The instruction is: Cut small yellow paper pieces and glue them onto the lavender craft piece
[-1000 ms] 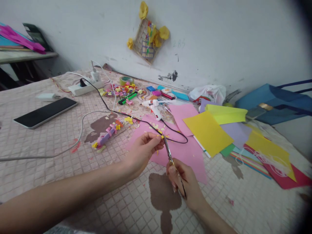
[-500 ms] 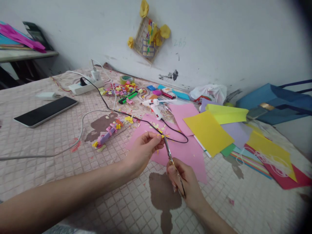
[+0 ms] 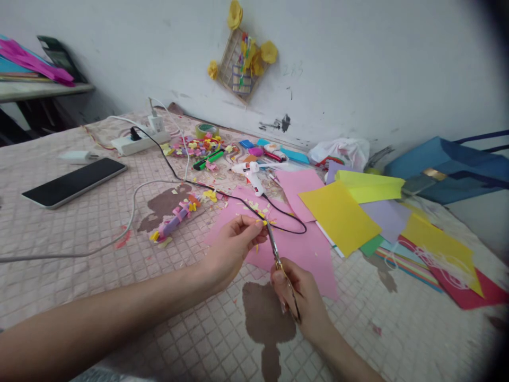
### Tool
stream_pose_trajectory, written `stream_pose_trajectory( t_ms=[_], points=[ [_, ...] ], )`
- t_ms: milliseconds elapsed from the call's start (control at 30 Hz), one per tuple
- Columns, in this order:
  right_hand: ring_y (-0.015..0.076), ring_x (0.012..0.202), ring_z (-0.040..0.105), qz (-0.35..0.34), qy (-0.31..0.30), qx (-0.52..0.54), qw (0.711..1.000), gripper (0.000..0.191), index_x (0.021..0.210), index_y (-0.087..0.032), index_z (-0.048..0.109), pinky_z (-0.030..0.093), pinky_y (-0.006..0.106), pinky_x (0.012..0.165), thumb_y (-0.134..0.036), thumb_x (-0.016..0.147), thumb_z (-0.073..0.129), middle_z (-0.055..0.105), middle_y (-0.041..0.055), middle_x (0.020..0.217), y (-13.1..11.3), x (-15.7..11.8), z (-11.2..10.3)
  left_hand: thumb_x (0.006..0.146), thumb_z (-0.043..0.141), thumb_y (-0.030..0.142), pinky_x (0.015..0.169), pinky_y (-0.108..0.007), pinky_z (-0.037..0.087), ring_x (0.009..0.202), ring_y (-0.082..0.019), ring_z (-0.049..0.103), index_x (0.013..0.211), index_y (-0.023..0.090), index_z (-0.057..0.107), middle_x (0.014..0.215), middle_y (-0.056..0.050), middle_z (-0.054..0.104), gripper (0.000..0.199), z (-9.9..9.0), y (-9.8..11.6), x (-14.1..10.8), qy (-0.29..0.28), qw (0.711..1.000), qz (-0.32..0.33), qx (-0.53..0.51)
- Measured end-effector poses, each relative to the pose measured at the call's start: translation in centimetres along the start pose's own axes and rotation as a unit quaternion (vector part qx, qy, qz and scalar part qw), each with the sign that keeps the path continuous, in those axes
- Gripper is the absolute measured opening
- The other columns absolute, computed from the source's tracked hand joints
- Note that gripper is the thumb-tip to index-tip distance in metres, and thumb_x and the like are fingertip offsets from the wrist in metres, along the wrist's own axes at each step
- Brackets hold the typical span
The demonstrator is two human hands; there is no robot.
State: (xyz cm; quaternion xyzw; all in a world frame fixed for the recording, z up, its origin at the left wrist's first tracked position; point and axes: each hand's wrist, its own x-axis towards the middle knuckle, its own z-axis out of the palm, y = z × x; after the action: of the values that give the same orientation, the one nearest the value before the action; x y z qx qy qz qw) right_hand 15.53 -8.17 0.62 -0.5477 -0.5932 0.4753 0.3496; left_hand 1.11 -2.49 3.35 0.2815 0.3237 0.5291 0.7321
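Observation:
Between thumb and fingers, my left hand (image 3: 241,237) pinches a small yellow piece of paper (image 3: 260,222), mostly hidden by the fingertips. My right hand (image 3: 299,292) is wrapped round the handles of a pair of scissors (image 3: 275,249), whose blades point up to the yellow piece. Underneath lies a pink sheet (image 3: 306,265) with small yellow scraps on it. Left of my hands is a purple strip (image 3: 172,225) decorated with pink, yellow and orange paper pieces. Beyond them a white glue gun (image 3: 253,178) rests on its side, its black cord looping over the pink sheet.
A phone (image 3: 75,183) and a power strip (image 3: 139,142) with cables lie to the left. At the back are a heap of small paper flowers (image 3: 194,146), a green cutter (image 3: 209,159) and tape (image 3: 207,130). Coloured sheets (image 3: 340,217) and a blue bag (image 3: 449,164) are on the right.
The scissors' handles have drawn slightly closer together in my right hand. My left hand stays in place with the yellow piece.

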Motion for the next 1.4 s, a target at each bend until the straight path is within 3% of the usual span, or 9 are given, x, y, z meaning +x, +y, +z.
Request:
stream_pose_trajectory(
  t_ms=[1400],
  points=[
    [0.0082,0.042,0.033,-0.009,-0.001,-0.004,1.000,0.047,0.065,-0.020,0.041,0.025,0.021,0.040,-0.063,0.082,0.040,0.035,-0.0067,0.050,0.35,-0.03,0.07,0.075,0.063,0.018,0.074,-0.026,0.041,0.071,-0.010,0.053,0.068,0.013,0.057,0.076,-0.001,0.058,0.011,0.45,-0.08,-0.46,0.007,1.000,0.001,-0.028]
  ],
)
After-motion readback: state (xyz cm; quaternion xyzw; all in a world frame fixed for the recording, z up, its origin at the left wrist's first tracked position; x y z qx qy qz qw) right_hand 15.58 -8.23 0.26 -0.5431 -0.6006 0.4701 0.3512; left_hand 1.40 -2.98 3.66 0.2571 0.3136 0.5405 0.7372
